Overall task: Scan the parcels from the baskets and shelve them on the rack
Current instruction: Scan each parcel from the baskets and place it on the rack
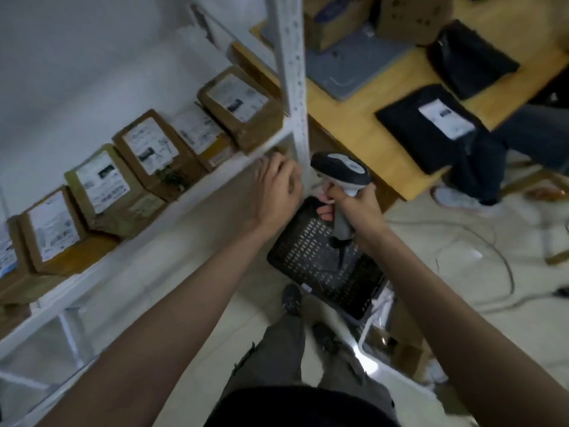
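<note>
Several brown parcels (147,149) with white labels stand in a row on the white rack's shelf (191,195). My left hand (277,186) is at the shelf's front edge beside the rack's upright post (292,72). Its fingers are bent toward a brown parcel (279,150) that is mostly hidden under the beam; the grip is blurred. My right hand (354,208) grips the handle of a grey and black barcode scanner (341,171), whose head points at the post. A black perforated basket (320,257) sits below my hands.
A white basket (374,331) holding brown parcels stands under the black one. A wooden table (354,118) at the right carries black mailer bags (431,127), a grey mailer and cardboard boxes. Another person's legs (492,155) are beside it. Cables (492,241) lie on the tiled floor.
</note>
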A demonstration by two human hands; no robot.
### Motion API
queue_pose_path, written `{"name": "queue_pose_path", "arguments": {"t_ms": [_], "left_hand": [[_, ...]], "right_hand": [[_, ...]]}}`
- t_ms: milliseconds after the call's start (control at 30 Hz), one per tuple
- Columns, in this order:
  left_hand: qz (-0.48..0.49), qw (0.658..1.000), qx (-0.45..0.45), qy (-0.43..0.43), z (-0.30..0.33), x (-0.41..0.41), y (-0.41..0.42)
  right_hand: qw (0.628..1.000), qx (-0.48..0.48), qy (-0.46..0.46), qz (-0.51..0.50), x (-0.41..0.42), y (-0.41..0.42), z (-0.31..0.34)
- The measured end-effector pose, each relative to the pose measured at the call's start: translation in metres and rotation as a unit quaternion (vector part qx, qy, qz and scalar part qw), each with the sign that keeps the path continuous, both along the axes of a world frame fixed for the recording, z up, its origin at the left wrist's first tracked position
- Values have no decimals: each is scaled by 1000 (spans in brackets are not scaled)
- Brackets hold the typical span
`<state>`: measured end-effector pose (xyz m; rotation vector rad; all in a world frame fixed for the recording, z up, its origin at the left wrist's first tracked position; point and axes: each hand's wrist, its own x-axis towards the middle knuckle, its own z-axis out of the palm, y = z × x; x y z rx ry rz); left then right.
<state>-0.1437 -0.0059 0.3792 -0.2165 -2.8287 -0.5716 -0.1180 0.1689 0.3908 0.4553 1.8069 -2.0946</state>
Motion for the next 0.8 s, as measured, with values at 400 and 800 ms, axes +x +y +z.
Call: {"name": "queue_pose_path", "arguments": {"t_ms": [400, 800], "left_hand": [[-310, 912, -53, -262, -135, 91, 127], [-361, 805, -77, -464, -273, 225, 260]], "right_hand": [[907, -60, -184, -374, 196, 81, -109], [761, -17, -295, -578, 368, 119, -235]]}}
